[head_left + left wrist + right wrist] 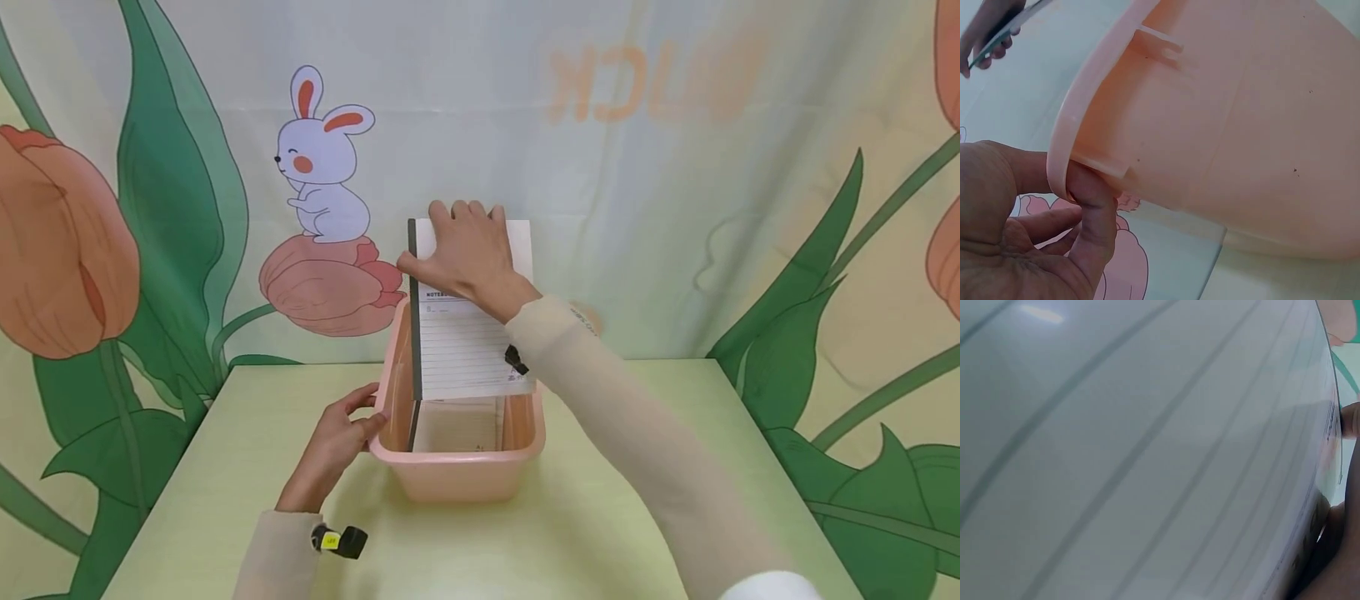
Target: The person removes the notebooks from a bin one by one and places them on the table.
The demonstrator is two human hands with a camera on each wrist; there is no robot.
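A lined notebook with a dark spine strip stands tilted above the pink plastic bin. My right hand grips its upper part, fingertips over the top edge and thumb near the spine. In the right wrist view the notebook's striped cover fills most of the picture, with part of the hand at the right edge. My left hand holds the bin's left rim; the left wrist view shows thumb and fingers curled round that rim. Inside the bin lies another notebook, partly hidden by the raised one.
The bin stands on a pale green table, near its back edge. Behind hangs a curtain printed with tulips, leaves and a rabbit. A black camera is strapped to the left wrist, another to the right.
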